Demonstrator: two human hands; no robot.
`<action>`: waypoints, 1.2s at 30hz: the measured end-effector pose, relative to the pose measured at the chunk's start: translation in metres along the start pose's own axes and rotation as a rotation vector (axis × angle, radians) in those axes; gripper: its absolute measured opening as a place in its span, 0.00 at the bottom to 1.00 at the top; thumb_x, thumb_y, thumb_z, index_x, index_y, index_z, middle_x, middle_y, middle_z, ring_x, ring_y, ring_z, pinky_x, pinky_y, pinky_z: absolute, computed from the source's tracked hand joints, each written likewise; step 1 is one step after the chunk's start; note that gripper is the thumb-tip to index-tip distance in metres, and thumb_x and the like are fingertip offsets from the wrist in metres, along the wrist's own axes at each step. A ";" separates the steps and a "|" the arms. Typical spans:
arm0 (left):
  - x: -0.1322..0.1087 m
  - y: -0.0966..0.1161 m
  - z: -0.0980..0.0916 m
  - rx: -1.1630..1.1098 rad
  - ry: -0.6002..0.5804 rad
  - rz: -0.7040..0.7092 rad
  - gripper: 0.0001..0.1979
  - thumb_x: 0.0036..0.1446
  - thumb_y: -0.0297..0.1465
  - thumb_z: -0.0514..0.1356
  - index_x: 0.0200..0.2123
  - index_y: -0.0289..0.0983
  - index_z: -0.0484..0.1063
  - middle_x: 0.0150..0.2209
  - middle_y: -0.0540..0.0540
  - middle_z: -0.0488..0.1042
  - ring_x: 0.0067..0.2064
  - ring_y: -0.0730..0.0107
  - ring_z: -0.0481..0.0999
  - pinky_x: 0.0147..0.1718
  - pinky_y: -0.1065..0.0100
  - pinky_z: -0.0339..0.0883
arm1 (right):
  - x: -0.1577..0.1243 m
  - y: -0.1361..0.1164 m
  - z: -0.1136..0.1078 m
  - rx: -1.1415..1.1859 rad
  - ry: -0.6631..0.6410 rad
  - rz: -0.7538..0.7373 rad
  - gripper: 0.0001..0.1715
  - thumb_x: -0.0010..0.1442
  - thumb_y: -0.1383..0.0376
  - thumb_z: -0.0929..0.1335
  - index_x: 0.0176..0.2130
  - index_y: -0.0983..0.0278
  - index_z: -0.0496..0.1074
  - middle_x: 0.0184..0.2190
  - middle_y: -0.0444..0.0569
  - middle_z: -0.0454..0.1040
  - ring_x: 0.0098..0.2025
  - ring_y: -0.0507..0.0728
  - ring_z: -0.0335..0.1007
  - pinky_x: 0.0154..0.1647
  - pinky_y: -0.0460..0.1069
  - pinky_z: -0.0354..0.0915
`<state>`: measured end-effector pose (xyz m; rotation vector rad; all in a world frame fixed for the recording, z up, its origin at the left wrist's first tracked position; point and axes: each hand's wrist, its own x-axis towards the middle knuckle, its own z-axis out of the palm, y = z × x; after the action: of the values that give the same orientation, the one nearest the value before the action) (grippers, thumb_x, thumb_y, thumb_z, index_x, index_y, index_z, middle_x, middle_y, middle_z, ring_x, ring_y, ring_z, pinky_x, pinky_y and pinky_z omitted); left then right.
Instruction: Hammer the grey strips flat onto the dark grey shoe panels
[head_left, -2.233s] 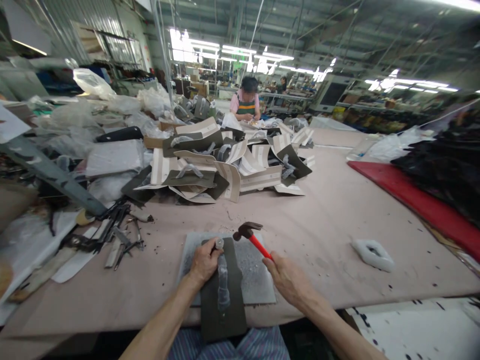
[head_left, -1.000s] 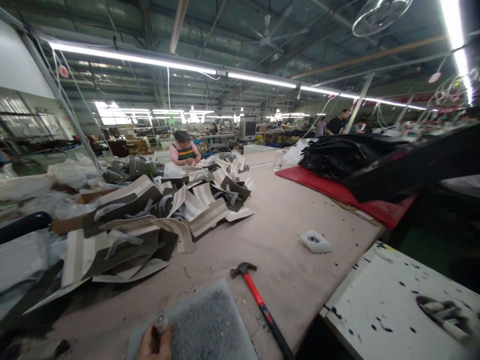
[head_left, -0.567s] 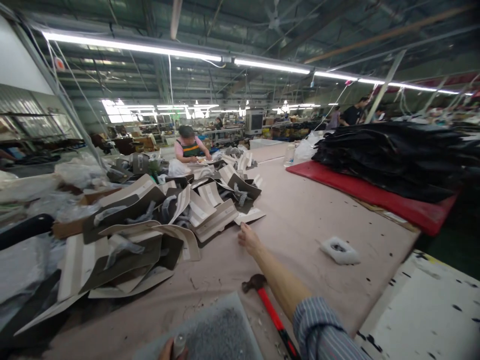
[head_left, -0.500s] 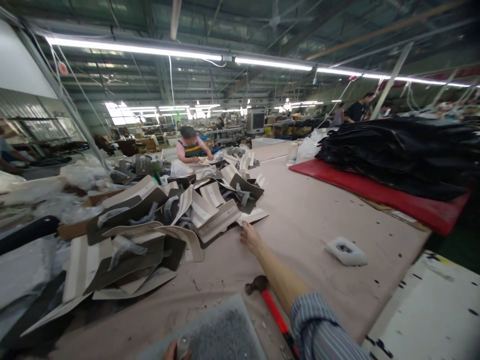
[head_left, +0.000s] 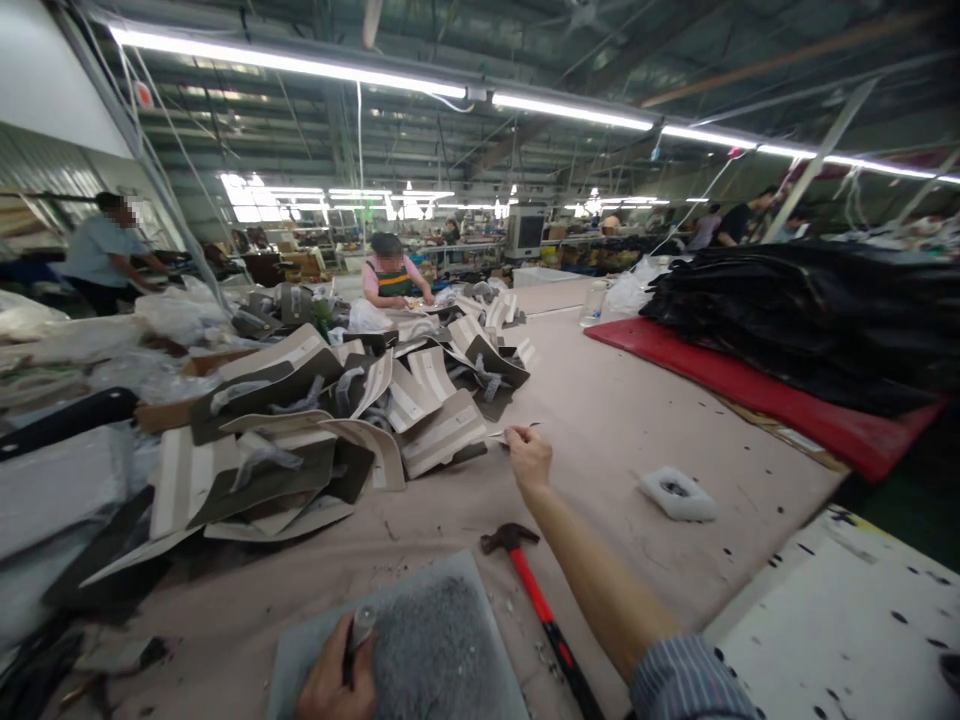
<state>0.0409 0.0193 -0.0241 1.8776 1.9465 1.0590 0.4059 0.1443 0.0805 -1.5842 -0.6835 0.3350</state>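
My left hand [head_left: 339, 672] is closed around a short metal punch-like rod [head_left: 364, 624], its round end pointing up. That hand is over a grey, scuffed slab [head_left: 442, 640] at the table's near edge. Stretched forward, my right hand [head_left: 531, 460] pinches a thin beige panel [head_left: 498, 435], seen almost edge-on and mostly hidden by the fingers. Just left of it lies a heap of curved beige and dark grey panels [head_left: 442, 435], some with wrapped straps. A claw hammer [head_left: 536, 595] with a red and black handle rests between the slab and my right forearm.
A white foam-like block [head_left: 677, 493] with dark bits lies to the right. Black sheets [head_left: 810, 310] are stacked on a red board [head_left: 675, 365]. Clear plastic bags [head_left: 180, 320] crowd the left. A person [head_left: 390, 272] works behind the heap; another person [head_left: 112, 255] stands far left.
My right hand has drawn the beige panel slightly away from the heap and tilted it edge-on. The left hand and rod show more fully as the view has tipped down. A person at far left has come into fuller view.
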 end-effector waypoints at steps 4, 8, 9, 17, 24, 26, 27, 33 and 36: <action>0.000 0.010 -0.006 -0.106 0.008 -0.016 0.15 0.53 0.39 0.59 0.41 0.42 0.77 0.43 0.41 0.82 0.42 0.54 0.82 0.41 0.61 0.73 | -0.053 -0.034 -0.037 -0.118 -0.008 -0.199 0.26 0.55 0.58 0.67 0.49 0.68 0.75 0.35 0.51 0.77 0.36 0.59 0.71 0.42 0.52 0.65; 0.001 0.016 -0.013 -0.275 0.010 -0.174 0.14 0.53 0.41 0.60 0.39 0.39 0.75 0.32 0.44 0.81 0.34 0.61 0.79 0.35 0.66 0.71 | -0.132 -0.069 -0.058 -0.408 -0.191 -0.799 0.37 0.57 0.67 0.64 0.64 0.70 0.59 0.37 0.53 0.75 0.38 0.60 0.70 0.45 0.56 0.65; 0.001 0.015 -0.014 -0.346 0.038 -0.216 0.14 0.53 0.43 0.60 0.36 0.38 0.75 0.30 0.46 0.80 0.32 0.63 0.78 0.33 0.67 0.70 | -0.158 -0.074 -0.061 -0.486 -0.282 -0.946 0.37 0.58 0.69 0.63 0.65 0.71 0.57 0.36 0.53 0.74 0.37 0.61 0.69 0.44 0.57 0.65; -0.006 -0.012 -0.046 -0.561 0.365 -0.522 0.18 0.51 0.44 0.62 0.36 0.34 0.73 0.34 0.44 0.80 0.35 0.64 0.79 0.36 0.68 0.70 | -0.379 -0.029 -0.045 -0.685 -1.157 -1.073 0.20 0.51 0.69 0.67 0.46 0.69 0.72 0.34 0.57 0.75 0.35 0.62 0.69 0.46 0.61 0.63; -0.003 0.000 -0.063 -0.560 0.139 -0.375 0.15 0.53 0.42 0.62 0.35 0.36 0.73 0.32 0.46 0.79 0.35 0.64 0.78 0.36 0.69 0.70 | -0.367 -0.045 -0.033 -0.409 -1.009 -0.689 0.16 0.60 0.62 0.67 0.48 0.62 0.69 0.40 0.52 0.72 0.43 0.61 0.69 0.45 0.57 0.65; 0.000 0.003 -0.057 -0.648 0.103 -0.389 0.15 0.53 0.42 0.62 0.36 0.36 0.72 0.33 0.45 0.80 0.36 0.63 0.79 0.36 0.69 0.70 | -0.345 -0.052 -0.026 -0.398 -0.921 -0.574 0.28 0.59 0.61 0.68 0.57 0.62 0.64 0.48 0.55 0.68 0.47 0.62 0.68 0.46 0.57 0.66; 0.002 0.004 -0.053 -0.678 0.094 -0.395 0.15 0.53 0.42 0.63 0.36 0.36 0.72 0.33 0.45 0.80 0.37 0.63 0.80 0.37 0.68 0.71 | -0.337 -0.052 -0.023 -0.387 -0.946 -0.529 0.32 0.58 0.61 0.69 0.60 0.61 0.62 0.51 0.55 0.66 0.48 0.62 0.68 0.47 0.57 0.67; 0.020 -0.002 -0.041 -0.905 -0.016 -0.364 0.19 0.51 0.42 0.64 0.40 0.34 0.71 0.38 0.41 0.81 0.39 0.62 0.81 0.43 0.64 0.74 | -0.360 -0.022 -0.015 -0.404 -1.127 -0.525 0.22 0.57 0.67 0.69 0.52 0.64 0.68 0.56 0.57 0.65 0.55 0.64 0.66 0.55 0.59 0.66; 0.027 -0.005 -0.040 -0.934 -0.115 -0.335 0.21 0.50 0.43 0.66 0.41 0.34 0.70 0.39 0.40 0.82 0.40 0.62 0.82 0.44 0.62 0.74 | -0.375 -0.011 -0.018 -0.370 -1.065 -0.496 0.24 0.57 0.70 0.67 0.54 0.65 0.66 0.55 0.60 0.67 0.57 0.64 0.65 0.56 0.60 0.66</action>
<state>0.0086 0.0321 0.0095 1.0314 1.2618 1.3657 0.1230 -0.0962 0.0270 -1.4288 -2.0062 0.7116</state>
